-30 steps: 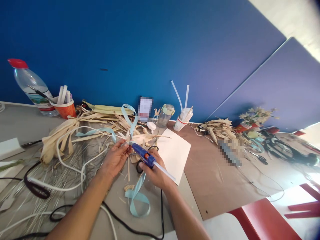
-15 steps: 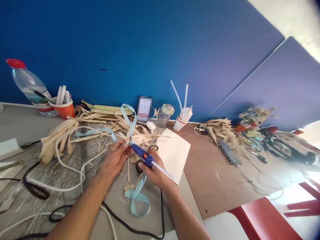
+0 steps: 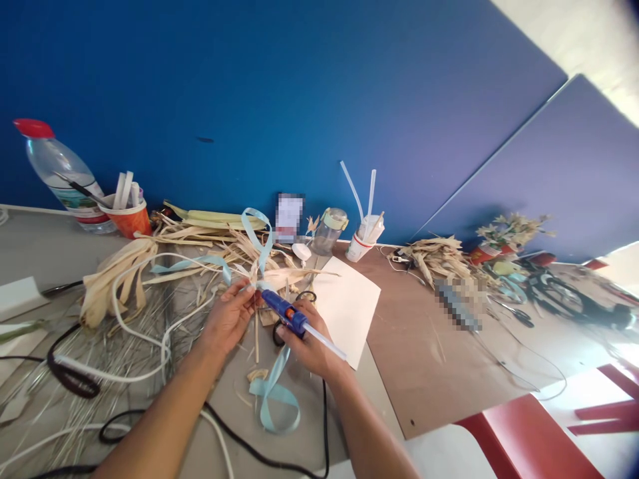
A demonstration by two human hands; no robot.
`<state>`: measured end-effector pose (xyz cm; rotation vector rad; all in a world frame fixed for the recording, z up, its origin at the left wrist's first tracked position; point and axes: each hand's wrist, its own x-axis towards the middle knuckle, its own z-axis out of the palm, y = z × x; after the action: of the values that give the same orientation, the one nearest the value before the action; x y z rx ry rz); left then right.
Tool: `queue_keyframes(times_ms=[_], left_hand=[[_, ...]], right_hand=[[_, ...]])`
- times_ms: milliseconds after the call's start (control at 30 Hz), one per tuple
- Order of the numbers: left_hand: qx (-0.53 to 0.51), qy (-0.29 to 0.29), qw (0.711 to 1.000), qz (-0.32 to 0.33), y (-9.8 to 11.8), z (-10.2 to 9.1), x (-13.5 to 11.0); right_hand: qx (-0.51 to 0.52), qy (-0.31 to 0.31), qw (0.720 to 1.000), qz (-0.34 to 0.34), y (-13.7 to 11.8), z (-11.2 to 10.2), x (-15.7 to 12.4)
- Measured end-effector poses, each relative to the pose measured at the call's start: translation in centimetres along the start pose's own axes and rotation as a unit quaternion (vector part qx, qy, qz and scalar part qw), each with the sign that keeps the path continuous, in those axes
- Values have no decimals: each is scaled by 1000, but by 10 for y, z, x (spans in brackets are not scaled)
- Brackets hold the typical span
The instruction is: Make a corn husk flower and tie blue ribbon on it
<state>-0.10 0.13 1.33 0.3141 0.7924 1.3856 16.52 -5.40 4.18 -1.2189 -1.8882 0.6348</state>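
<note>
My right hand (image 3: 312, 336) is wrapped round a blue hot glue gun (image 3: 284, 310), with a clear glue stick (image 3: 327, 342) poking out of its back end. The gun's nozzle meets the fingertips of my left hand (image 3: 232, 319). Those fingers pinch a small pale corn husk piece (image 3: 253, 271), partly hidden by the fingers and nozzle. Light blue ribbon (image 3: 264, 249) loops up just beyond the pinch. Another length of blue ribbon (image 3: 279, 416) curls on the table below the gun. Black-handled scissors (image 3: 305, 295) lie partly behind the gun and right hand.
Dried corn husks (image 3: 120, 273) and thin wires (image 3: 134, 346) cover the left side, crossed by a white cable (image 3: 120, 377). White paper (image 3: 349, 299) lies right of the gun. Behind stand a glass jar (image 3: 329, 233), a cup with glue sticks (image 3: 362, 246) and an orange cup (image 3: 128, 219).
The glue gun has shifted very slightly at the left fingertips. Both hands keep their grips, and the rest looks the same.
</note>
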Motion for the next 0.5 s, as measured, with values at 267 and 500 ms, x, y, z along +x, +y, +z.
queue_keyframes(times_ms=[267,500], left_hand=[[0,-8,1000,5,0,2,-2],[-16,13,1000,6,2,2,-1]], right_hand=[[21,20,1000,0,-3,0,1],[13,5,1000,10,-1,0,0]])
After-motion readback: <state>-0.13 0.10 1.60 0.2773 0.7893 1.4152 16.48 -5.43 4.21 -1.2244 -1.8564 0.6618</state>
